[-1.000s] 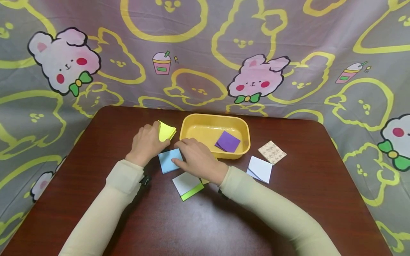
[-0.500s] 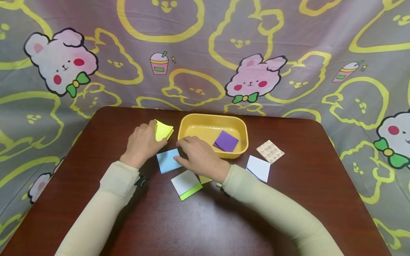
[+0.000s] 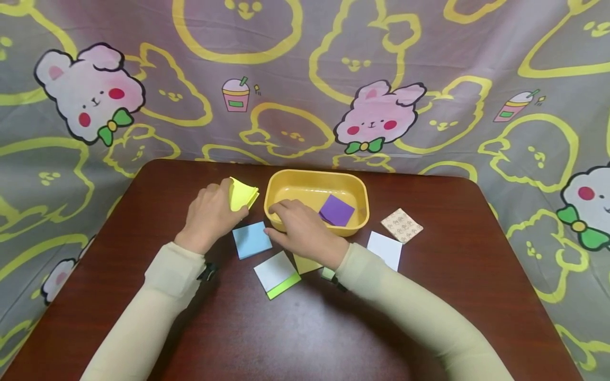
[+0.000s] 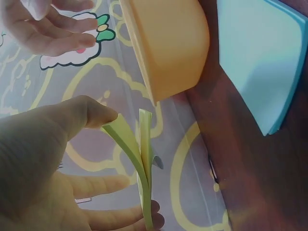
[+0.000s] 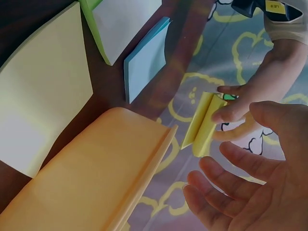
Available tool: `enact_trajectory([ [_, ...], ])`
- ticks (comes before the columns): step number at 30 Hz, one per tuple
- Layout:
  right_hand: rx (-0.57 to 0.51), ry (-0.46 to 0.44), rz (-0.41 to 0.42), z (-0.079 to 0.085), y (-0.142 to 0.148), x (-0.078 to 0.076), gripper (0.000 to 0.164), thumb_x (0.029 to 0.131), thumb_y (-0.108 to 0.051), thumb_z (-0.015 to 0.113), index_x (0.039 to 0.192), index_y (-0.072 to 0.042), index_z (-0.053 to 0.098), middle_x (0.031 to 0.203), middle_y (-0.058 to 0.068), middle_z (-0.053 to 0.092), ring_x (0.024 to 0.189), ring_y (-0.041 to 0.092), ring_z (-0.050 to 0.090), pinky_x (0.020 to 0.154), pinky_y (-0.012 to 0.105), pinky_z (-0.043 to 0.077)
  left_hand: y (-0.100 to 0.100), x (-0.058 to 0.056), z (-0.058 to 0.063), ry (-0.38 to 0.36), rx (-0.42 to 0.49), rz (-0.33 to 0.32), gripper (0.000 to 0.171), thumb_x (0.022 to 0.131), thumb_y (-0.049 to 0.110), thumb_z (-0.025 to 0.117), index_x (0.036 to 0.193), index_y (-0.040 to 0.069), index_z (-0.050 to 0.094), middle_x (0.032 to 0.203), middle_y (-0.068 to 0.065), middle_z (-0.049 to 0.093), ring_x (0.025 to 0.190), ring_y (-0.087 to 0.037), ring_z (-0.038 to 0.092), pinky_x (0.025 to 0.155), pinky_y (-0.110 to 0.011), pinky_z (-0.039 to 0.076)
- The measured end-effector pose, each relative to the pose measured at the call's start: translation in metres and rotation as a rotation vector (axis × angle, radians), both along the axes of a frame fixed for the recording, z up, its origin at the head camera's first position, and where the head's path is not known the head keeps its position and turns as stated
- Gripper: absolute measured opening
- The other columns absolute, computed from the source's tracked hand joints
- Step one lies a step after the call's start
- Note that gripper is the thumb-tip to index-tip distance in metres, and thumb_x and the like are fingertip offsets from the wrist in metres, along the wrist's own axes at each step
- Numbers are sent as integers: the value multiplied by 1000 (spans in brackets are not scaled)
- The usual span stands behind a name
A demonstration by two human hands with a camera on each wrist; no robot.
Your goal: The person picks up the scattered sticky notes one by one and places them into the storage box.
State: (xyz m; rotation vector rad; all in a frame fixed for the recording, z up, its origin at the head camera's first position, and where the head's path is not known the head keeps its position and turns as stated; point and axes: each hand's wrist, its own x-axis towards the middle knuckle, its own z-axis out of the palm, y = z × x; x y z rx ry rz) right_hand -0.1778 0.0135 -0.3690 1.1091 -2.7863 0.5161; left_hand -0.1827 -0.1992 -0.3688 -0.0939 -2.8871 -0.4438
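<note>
My left hand point(image 3: 205, 217) holds a yellow sticky-note pad point(image 3: 242, 196) at the table's back left. In the left wrist view the pad point(image 4: 145, 178) stands on edge, its sheets parted into two leaves between thumb and fingers. My right hand point(image 3: 307, 233) hovers over the front left rim of a yellow plastic tray point(image 3: 300, 186), fingers spread and loosely bent. Nothing is in that hand point(image 5: 250, 183) in the right wrist view. A purple note pad point(image 3: 337, 210) lies inside the tray. Just below the two hands lies a blue note pad point(image 3: 251, 241).
A white-and-green pad point(image 3: 277, 272) lies in front of the blue one. Beside it, a pale yellow pad point(image 3: 307, 264) is partly covered by my right wrist. Right of the tray lie a white pad point(image 3: 385, 248) and a patterned beige pad point(image 3: 402, 226). A printed cloth point(image 3: 286, 79) hangs behind the table.
My right hand has shifted right, away from the left hand, and over the tray's rim, uncovering more of the blue and pale yellow pads. The left hand keeps its hold on the yellow pad.
</note>
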Motion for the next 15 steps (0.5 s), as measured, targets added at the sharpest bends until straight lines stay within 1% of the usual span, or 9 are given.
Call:
enact_trajectory([
  [7, -11, 8, -15, 1, 4, -1, 44, 88, -43, 57, 116, -9, 62, 111, 4, 63, 102, 19, 57, 84, 32, 47, 5, 3, 5, 6, 3, -8, 66, 74, 38, 66, 123, -2, 49, 88, -18, 53, 77, -33, 49, 56, -45, 42],
  [15, -11, 15, -35, 0, 10, -4, 43, 88, -43, 57, 114, -9, 62, 111, 5, 63, 102, 20, 57, 82, 33, 47, 9, 5, 5, 16, 6, -31, 67, 74, 39, 66, 124, -2, 49, 93, -21, 55, 79, -35, 51, 59, -47, 44],
])
